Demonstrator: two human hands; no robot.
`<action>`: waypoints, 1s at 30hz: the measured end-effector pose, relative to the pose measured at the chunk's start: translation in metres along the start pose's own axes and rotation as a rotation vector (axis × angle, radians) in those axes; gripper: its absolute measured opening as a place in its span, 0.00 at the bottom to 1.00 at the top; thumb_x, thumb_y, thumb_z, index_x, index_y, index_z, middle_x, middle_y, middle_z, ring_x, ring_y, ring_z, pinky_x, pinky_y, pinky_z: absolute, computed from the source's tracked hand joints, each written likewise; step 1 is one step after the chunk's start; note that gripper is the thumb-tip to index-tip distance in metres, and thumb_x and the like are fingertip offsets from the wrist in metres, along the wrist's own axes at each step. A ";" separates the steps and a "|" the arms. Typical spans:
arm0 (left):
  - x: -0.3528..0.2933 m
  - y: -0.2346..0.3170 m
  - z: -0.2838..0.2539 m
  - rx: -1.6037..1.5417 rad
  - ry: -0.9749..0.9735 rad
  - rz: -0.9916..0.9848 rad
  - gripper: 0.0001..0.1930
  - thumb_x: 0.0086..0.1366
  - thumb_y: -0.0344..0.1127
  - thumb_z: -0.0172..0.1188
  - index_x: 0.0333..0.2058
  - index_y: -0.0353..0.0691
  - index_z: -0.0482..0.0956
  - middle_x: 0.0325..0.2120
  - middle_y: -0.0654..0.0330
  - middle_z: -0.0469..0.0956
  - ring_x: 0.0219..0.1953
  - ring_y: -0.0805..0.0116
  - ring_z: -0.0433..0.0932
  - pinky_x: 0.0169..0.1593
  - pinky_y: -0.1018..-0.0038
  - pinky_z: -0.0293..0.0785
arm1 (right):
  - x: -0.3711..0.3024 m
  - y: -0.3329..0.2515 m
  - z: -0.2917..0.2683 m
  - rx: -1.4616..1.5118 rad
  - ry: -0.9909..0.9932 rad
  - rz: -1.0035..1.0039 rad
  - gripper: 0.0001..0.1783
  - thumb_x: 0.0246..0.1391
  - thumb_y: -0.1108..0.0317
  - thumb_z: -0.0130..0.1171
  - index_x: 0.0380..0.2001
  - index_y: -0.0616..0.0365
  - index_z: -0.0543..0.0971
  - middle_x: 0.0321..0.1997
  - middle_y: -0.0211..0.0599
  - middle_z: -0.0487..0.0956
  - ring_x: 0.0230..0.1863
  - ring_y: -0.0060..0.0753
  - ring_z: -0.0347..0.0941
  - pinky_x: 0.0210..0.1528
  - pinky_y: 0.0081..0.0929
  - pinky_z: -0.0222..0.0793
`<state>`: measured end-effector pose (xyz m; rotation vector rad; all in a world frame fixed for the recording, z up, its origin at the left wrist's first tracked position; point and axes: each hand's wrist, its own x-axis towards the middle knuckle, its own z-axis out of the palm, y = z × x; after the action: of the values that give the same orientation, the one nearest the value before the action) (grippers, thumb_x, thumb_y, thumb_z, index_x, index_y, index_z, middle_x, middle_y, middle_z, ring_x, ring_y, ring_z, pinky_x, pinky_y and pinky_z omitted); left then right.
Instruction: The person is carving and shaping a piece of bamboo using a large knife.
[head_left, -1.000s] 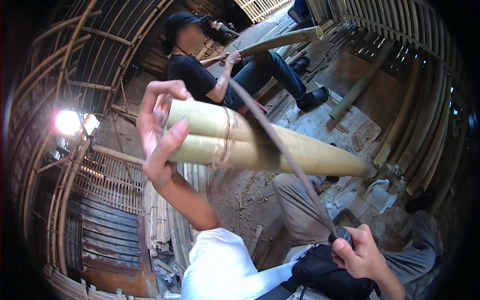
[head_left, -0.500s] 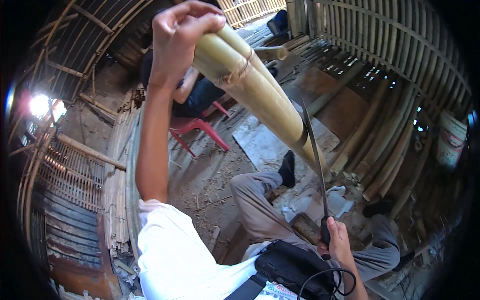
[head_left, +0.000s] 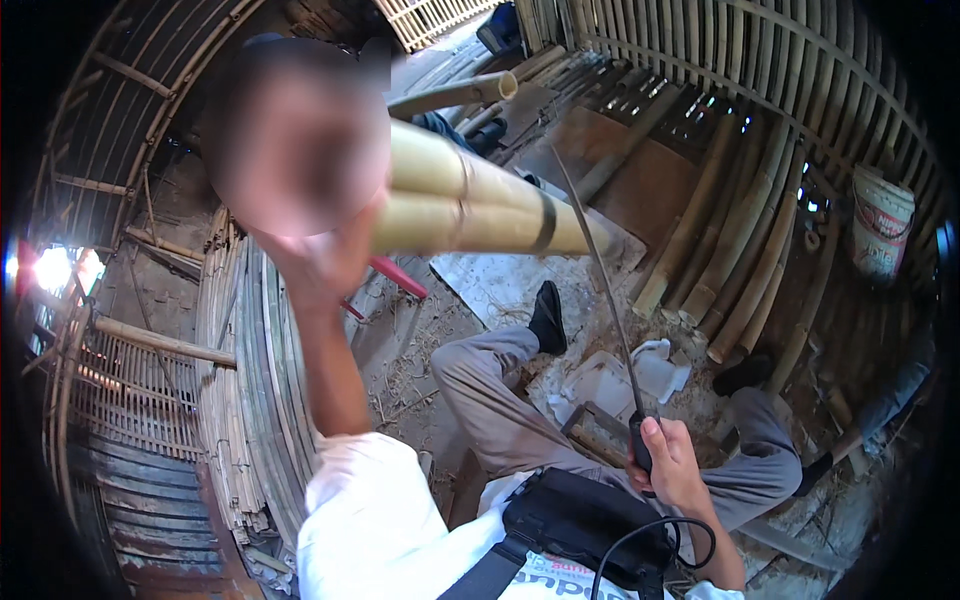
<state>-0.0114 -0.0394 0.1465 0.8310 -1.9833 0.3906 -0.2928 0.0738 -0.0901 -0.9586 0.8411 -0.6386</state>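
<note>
My raised left hand is closed at the near end of a thick, pale yellow-green bamboo pole; a blurred patch covers most of its fingers. The pole has a lengthwise groove, a raised joint and a dark band near its far end. It slants slightly downward to the right. My right hand, low at the right, is wrapped round the black handle of a long knife. Its thin dark blade points up and crosses the view of the pole's far end; whether they touch, I cannot tell.
Several bamboo poles lie at the right, beside a white bucket. Split bamboo strips are stacked at the left. Part of a red chair shows behind the pole. White scraps lie near my feet. A black bag hangs at my front.
The bamboo pole has swung nearer to level, its held end lower and further left with my left hand. My right hand still grips the knife. The view has shifted slightly.
</note>
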 end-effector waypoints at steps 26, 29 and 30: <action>-0.157 0.059 -0.044 0.184 0.317 -0.357 0.24 0.44 0.45 0.52 0.33 0.29 0.77 0.33 0.50 0.67 0.39 0.59 0.66 0.44 0.65 0.61 | 0.007 -0.046 0.070 -0.383 -0.540 -0.234 0.21 0.56 0.55 0.59 0.27 0.67 0.76 0.10 0.42 0.67 0.11 0.40 0.68 0.18 0.33 0.63; -0.157 0.058 -0.043 0.205 0.330 -0.339 0.25 0.42 0.46 0.51 0.32 0.28 0.77 0.32 0.48 0.68 0.40 0.59 0.65 0.45 0.66 0.61 | 0.007 -0.044 0.071 -0.328 -0.422 -0.006 0.21 0.56 0.55 0.59 0.26 0.67 0.76 0.10 0.43 0.67 0.11 0.40 0.68 0.18 0.34 0.63; -0.157 0.059 -0.042 0.234 0.353 -0.354 0.25 0.42 0.46 0.50 0.32 0.28 0.77 0.32 0.48 0.68 0.40 0.59 0.65 0.45 0.66 0.61 | 0.007 -0.044 0.070 -0.318 -0.470 -0.089 0.21 0.56 0.55 0.59 0.26 0.67 0.76 0.10 0.42 0.67 0.11 0.40 0.68 0.18 0.34 0.63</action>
<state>0.0292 0.0894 0.0387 1.1515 -1.4490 0.5255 -0.2353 0.0799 -0.0311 -1.3746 0.4868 -0.3341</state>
